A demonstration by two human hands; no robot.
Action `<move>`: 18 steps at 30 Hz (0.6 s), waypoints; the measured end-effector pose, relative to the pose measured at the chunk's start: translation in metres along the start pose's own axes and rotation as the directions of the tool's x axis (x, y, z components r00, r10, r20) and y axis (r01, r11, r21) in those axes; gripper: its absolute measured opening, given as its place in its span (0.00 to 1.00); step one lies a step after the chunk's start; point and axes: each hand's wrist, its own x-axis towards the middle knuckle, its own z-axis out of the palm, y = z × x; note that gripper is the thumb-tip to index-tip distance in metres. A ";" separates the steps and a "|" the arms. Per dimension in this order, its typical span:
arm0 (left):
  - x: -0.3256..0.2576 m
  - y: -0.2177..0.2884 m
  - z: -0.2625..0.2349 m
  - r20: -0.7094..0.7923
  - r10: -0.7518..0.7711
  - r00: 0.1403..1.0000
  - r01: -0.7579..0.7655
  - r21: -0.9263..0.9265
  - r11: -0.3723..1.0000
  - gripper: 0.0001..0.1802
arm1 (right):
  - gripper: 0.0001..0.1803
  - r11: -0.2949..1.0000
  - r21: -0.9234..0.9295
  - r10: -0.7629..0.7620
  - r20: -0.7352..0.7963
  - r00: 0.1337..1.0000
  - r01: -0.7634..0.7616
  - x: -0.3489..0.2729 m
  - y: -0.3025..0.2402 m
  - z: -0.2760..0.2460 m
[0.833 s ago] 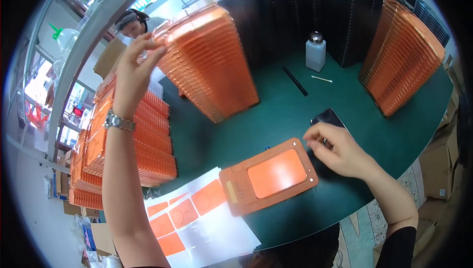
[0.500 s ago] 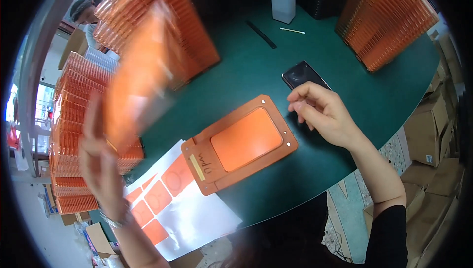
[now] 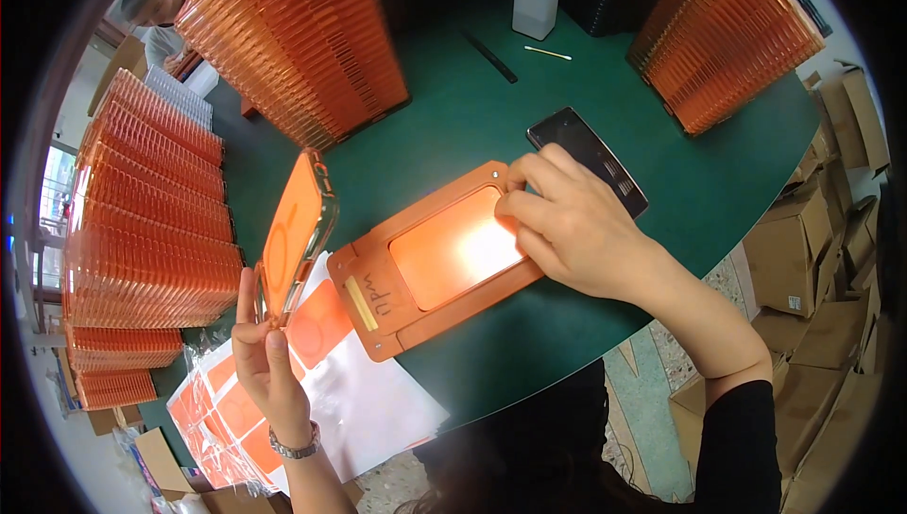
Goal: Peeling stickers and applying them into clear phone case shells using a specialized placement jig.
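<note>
Upright in my left hand (image 3: 269, 377) is an orange phone case (image 3: 295, 221) with a clear rim and a ring outline on its face; fingers and thumb pinch its lower end. A brown-orange jig (image 3: 376, 231) lies on the table, with a smooth orange panel (image 3: 430, 264) in its recess. Glare whitens the panel's right part. My right hand (image 3: 567, 221) is over the jig's right end, its fingers curled together at the panel's edge; the fingertips partly hide what they touch.
Tall stacks of orange cases (image 3: 302, 42) stand left and back, another stack (image 3: 723, 42) back right. A dark phone (image 3: 590, 160) lies beyond my right hand. Behind are a pump bottle (image 3: 536, 6), a cotton swab (image 3: 548, 53) and a black strip (image 3: 488, 56). Printed sheets (image 3: 378, 410) lie in front.
My left hand has brought the case down from the far-left stacks, where it was blurred, to beside the jig. My right hand has moved from near the phone onto the panel's edge.
</note>
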 end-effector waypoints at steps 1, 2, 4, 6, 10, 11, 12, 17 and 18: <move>-0.002 -0.001 -0.003 -0.011 -0.007 1.000 0.007 0.004 1.000 0.04 | 0.03 0.998 -0.064 -0.024 0.030 0.999 0.025 0.005 -0.004 -0.003; -0.004 -0.002 -0.004 -0.015 -0.011 1.000 0.011 0.001 1.000 0.04 | 0.03 0.998 -0.064 -0.026 0.037 0.999 0.028 0.007 -0.004 -0.002; -0.008 -0.002 -0.004 -0.017 0.040 0.999 -0.041 -0.031 0.999 0.07 | 0.03 1.000 0.002 -0.013 0.061 0.998 0.013 0.012 -0.002 -0.002; -0.009 0.000 -0.002 0.004 0.039 0.999 -0.039 -0.028 0.999 0.06 | 0.04 0.995 0.042 0.086 0.119 0.989 -0.092 0.016 0.001 -0.003; -0.006 0.004 0.011 0.046 0.042 0.998 -0.041 -0.030 0.999 0.05 | 0.08 0.982 0.047 0.171 0.219 0.961 -0.185 0.035 0.010 0.002; -0.006 0.005 0.016 0.051 0.040 0.998 -0.038 -0.036 0.999 0.05 | 0.09 0.974 0.092 0.181 0.225 0.957 -0.206 0.038 0.012 0.001; -0.008 0.007 0.020 0.081 0.054 0.995 -0.054 -0.001 0.999 0.04 | 0.09 0.974 0.091 0.182 0.227 0.957 -0.207 0.040 0.015 0.000; -0.010 0.012 0.047 0.256 0.084 0.963 -0.152 0.259 0.954 0.05 | 0.11 0.790 0.394 0.420 0.211 0.883 -0.470 0.028 0.035 -0.008; -0.009 0.012 0.051 0.306 0.120 0.945 -0.215 0.302 0.929 0.07 | 0.13 0.741 0.403 0.492 0.220 0.842 -0.538 0.024 0.036 -0.005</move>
